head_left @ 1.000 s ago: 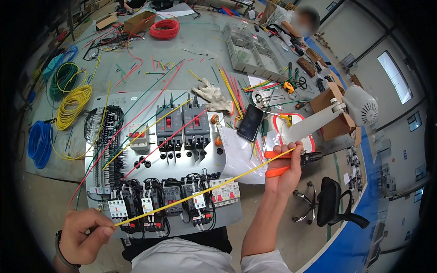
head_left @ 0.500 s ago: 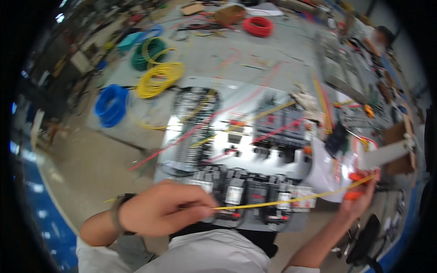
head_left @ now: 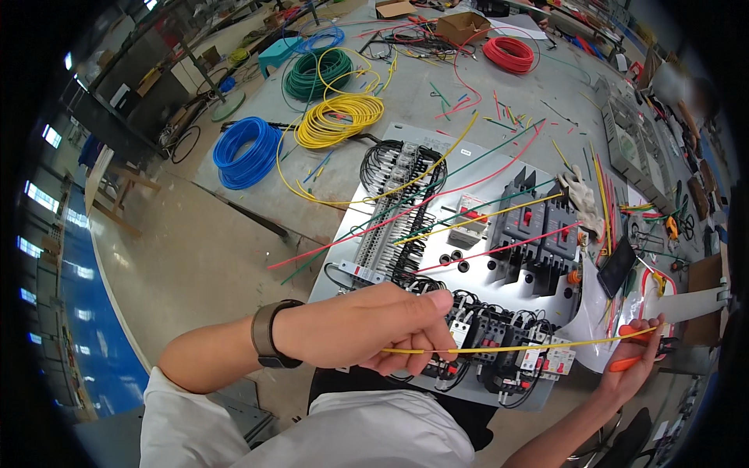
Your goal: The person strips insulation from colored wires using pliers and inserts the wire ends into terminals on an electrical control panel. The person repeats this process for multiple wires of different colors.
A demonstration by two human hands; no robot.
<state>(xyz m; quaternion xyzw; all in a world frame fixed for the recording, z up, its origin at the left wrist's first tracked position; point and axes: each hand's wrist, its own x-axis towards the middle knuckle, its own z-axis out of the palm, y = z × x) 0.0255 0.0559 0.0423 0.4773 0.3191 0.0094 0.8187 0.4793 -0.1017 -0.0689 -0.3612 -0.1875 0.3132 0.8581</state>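
My left hand (head_left: pixel 359 324): reaches in front of the lower left corner of a pale metal board (head_left: pixel 507 290), fingers curled together and clamped on a yellow wire (head_left: pixel 538 345); a dark watch (head_left: pixel 269 335) circles the wrist

My right hand (head_left: pixel 636 376): wraps around a pair of orange-handled pliers (head_left: pixel 624 364) at the board's right, my fingertips also at the far end of the wire; whether the pliers' own jaws are apart or together, I cannot tell

Yellow wire: stretched almost straight between my two hands, passing in front of the lower row of switches (head_left: pixel 488 343) and rising slightly to the right; beside my left fingers the yellow cover breaks and a thin strand shows before the yellow resumes

Board: two big black switches (head_left: pixel 521 222) with red levers stand toward its right, a smaller white switch (head_left: pixel 468 226) to their left, a long strip of wire clips (head_left: pixel 382 226) along the left side; loose red, green and yellow wires slant across it

Right of the board: a white glove (head_left: pixel 579 199) lies just beside the black switches, with a dark phone (head_left: pixel 616 265) nearer me

Beyond the board: blue (head_left: pixel 226 160), yellow (head_left: pixel 339 125), green (head_left: pixel 304 82) and red coils (head_left: pixel 507 56) lie on the grey table (head_left: pixel 413 90)
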